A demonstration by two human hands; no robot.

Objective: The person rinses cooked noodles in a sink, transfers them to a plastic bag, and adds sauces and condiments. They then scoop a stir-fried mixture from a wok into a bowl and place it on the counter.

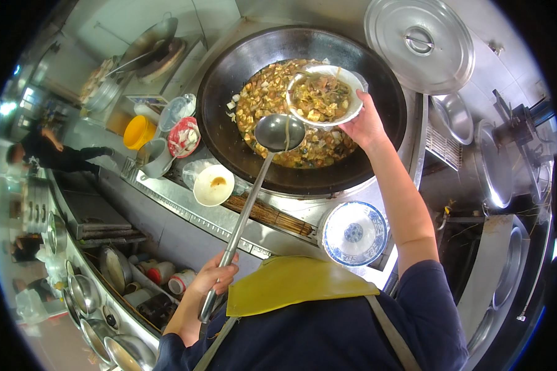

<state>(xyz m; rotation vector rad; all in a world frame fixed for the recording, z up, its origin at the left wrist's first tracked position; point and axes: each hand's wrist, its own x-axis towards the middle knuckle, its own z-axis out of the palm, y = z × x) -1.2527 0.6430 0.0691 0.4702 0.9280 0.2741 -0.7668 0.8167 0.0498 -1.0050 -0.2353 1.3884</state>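
Observation:
My left hand [216,273] grips the long metal handle of a ladle [279,133], low down near its end. The ladle's bowl hangs over the wok, beside a white bowl; a strand of food lies in it. With my right hand [364,121] I hold that white bowl [350,113] by its right rim. It is filled with noodle-like strands, meat and yellow pieces. Under both is a large dark wok [376,157] with a stew of cubed pieces [264,95] in brown sauce. Blue-and-white patterned bowls [354,233], stacked, stand on the counter below the wok.
Left of the wok are a cream bowl with brown residue [206,192], a red basket [184,137] and a yellow container [139,132]. A bundled bamboo brush [278,218] lies along the counter's front. A large metal lid [420,60] leans behind, right. A person [51,148] stands far left.

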